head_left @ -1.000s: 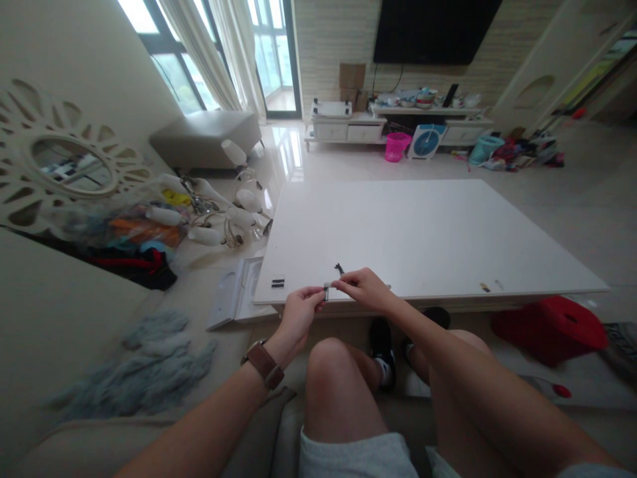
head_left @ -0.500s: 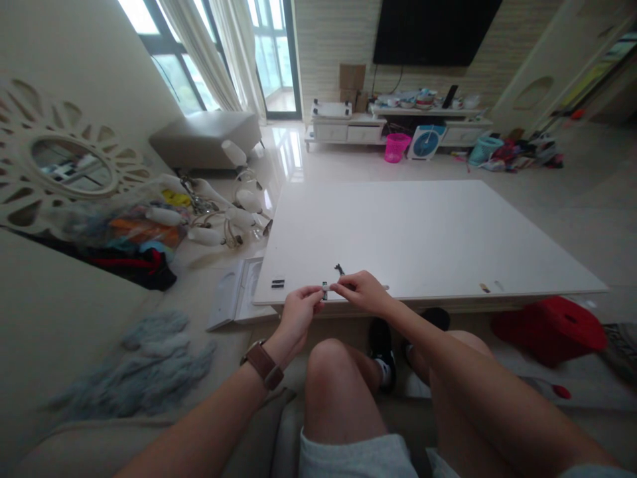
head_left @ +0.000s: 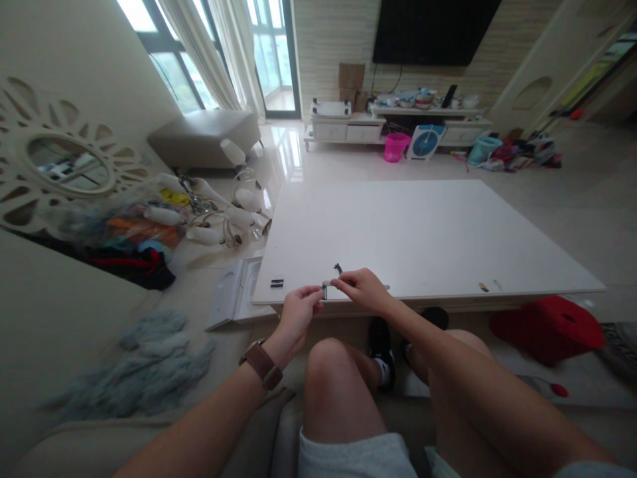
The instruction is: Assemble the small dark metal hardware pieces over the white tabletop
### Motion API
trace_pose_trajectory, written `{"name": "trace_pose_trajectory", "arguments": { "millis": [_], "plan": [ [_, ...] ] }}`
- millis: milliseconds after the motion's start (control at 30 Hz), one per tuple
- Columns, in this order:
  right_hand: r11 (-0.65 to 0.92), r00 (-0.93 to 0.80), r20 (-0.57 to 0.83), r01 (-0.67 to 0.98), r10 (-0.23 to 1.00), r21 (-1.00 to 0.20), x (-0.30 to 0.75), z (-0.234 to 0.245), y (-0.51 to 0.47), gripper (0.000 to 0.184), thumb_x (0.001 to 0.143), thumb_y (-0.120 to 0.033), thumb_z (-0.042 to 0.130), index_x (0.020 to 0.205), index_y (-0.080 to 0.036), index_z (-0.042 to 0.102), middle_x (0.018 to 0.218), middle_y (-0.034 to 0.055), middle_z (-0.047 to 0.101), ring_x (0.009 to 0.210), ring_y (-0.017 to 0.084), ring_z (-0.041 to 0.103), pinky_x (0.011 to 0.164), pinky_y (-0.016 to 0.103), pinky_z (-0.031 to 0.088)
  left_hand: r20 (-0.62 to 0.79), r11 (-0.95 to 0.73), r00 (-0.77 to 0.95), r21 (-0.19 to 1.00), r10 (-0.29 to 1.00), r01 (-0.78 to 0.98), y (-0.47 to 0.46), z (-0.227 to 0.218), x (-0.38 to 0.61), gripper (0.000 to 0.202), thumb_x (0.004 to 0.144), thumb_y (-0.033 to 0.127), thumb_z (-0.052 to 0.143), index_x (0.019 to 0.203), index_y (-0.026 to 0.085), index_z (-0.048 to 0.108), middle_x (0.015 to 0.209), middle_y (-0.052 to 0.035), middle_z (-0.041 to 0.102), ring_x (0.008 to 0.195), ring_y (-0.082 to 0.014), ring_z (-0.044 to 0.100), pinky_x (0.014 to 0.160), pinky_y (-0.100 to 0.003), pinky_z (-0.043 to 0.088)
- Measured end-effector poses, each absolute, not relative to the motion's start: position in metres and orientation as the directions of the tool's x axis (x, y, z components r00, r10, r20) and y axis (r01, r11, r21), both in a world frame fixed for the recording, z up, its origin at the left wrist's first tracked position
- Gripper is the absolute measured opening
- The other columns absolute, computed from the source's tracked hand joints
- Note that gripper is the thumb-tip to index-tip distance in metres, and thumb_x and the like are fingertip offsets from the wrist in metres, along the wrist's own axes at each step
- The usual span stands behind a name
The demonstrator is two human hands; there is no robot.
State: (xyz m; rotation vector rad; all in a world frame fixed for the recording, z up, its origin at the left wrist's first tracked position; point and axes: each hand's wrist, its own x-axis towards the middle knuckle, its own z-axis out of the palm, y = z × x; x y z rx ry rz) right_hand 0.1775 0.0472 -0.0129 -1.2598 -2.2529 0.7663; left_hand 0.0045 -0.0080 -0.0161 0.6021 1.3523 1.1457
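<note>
My left hand (head_left: 300,309), with a brown watch strap (head_left: 263,364) on its wrist, pinches a small dark rectangular piece (head_left: 325,292) above the front edge of the white table (head_left: 408,226). Fingers of my right hand (head_left: 362,287) are closed on a small pale piece (head_left: 327,283) at the upper end of the dark one. Whether the two pieces are joined I cannot make out. Just beyond my right hand lies a small black item (head_left: 338,267). Two short dark strips (head_left: 277,283) rest on the table to the left.
A small brown-and-dark item (head_left: 483,287) lies on the table's right part. An open white box (head_left: 233,292) and a chandelier (head_left: 219,212) with white shades stand on the floor at left. A red stool-like object (head_left: 552,328) is at right, near my legs.
My right fingers have shifted slightly up with the pale piece, from the middle of the dark piece to its upper end. My left hand stays nearly still.
</note>
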Motion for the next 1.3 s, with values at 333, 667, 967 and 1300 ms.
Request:
{"name": "trace_pose_trajectory", "arguments": {
  "millis": [333,667,967,1300],
  "plan": [
    [0.467,-0.491,0.159,0.609,0.857,-0.641,0.174,-0.011,0.042,0.053,0.095,-0.055,0.045,0.061,-0.017,0.059,0.052,-0.0019,0.046,0.052,0.010,0.037,0.056,0.027,0.022,-0.411,0.359,-0.167,0.893,0.896,-0.271,-0.009,-0.013,0.005,0.026,0.060,0.029,0.076,0.080,0.013,0.070,0.064,0.0007,0.062,0.054,-0.0092,0.050,0.057,-0.025,0.038],
    [0.426,-0.443,0.135,0.663,0.886,-0.615,0.176,-0.010,0.045,0.053,0.095,-0.054,0.045,0.059,-0.017,0.057,0.051,-0.0008,0.048,0.052,0.010,0.037,0.056,0.027,0.022,-0.406,0.353,-0.170,0.896,0.898,-0.271,-0.009,-0.015,0.005,0.028,0.060,0.029,0.077,0.081,0.012,0.070,0.066,0.0002,0.062,0.054,-0.0087,0.050,0.058,-0.025,0.039],
    [0.453,-0.488,0.130,0.635,0.863,-0.626,0.175,-0.008,0.043,0.053,0.094,-0.055,0.046,0.061,-0.017,0.061,0.052,-0.0009,0.048,0.052,0.010,0.037,0.056,0.027,0.022,-0.405,0.353,-0.179,0.898,0.897,-0.262,-0.009,-0.013,0.005,0.028,0.059,0.030,0.077,0.080,0.012,0.071,0.065,0.0004,0.063,0.054,-0.0090,0.050,0.058,-0.025,0.039],
    [0.447,-0.473,0.168,0.573,0.865,-0.686,0.182,-0.006,0.048,0.051,0.095,-0.053,0.046,0.061,-0.017,0.058,0.051,-0.0035,0.045,0.052,0.009,0.037,0.054,0.025,0.024,-0.404,0.357,-0.176,0.901,0.898,-0.245,-0.009,-0.015,0.005,0.031,0.059,0.031,0.076,0.083,0.011,0.071,0.066,-0.0002,0.063,0.054,-0.0090,0.050,0.057,-0.025,0.038]
  ]
}}
